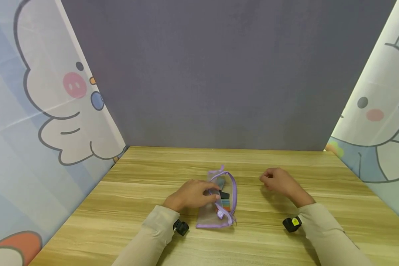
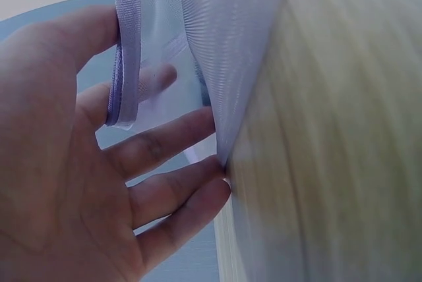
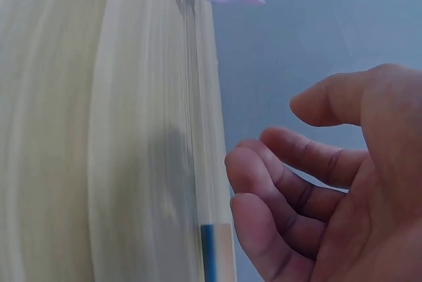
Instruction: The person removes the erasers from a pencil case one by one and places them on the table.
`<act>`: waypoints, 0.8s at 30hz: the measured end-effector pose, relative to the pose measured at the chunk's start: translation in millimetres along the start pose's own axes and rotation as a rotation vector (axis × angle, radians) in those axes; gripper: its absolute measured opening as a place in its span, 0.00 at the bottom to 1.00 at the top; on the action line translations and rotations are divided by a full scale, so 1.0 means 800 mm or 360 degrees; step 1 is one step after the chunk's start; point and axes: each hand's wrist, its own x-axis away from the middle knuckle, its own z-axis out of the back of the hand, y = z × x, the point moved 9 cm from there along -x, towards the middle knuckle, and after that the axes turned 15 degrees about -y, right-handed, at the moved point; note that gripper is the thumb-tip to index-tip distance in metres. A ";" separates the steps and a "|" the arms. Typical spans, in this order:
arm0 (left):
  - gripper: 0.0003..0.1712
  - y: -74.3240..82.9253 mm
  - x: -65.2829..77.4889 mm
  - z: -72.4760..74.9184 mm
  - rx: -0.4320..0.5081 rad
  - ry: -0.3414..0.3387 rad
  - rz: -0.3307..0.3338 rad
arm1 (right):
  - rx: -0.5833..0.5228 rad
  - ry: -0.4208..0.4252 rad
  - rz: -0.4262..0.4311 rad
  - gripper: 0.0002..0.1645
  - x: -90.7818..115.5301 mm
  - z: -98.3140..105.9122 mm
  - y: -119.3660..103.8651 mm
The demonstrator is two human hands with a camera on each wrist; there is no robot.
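A see-through mesh zip pouch [image 1: 210, 217] with purple trim lies on the wooden table, its zip side gaping to the right. Inside show a black piece [image 1: 224, 195], a grey-blue item [image 1: 221, 182] and blue-and-orange striped pieces [image 1: 226, 203]. My left hand [image 1: 194, 194] holds the pouch's left flap, thumb at the purple zipper band [image 2: 128, 45] and index finger seen through the mesh; the other fingertips touch the mesh lower down. My right hand [image 1: 280, 183] hovers right of the pouch, fingers loosely curled around nothing.
The wooden table [image 1: 146, 166] runs back to a dark grey panel [image 1: 226, 74]. Cartoon-printed curtains stand at the left [image 1: 53, 122] and right [image 1: 372, 129]. A small black camera is strapped at the left wrist [image 1: 181, 227] and another at the right wrist [image 1: 292, 224].
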 end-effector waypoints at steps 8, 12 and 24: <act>0.24 -0.002 0.001 0.001 -0.0004 0.0011 0.0008 | -0.0079 -0.0069 0.0073 0.16 -0.005 -0.013 -0.019; 0.24 -0.003 0.002 0.001 -0.0007 0.0008 0.0003 | -0.0092 -0.0124 0.0113 0.16 -0.009 -0.024 -0.029; 0.25 -0.009 -0.002 -0.002 0.0051 -0.0019 -0.0010 | 0.0033 -0.0251 0.0234 0.13 -0.019 -0.041 -0.060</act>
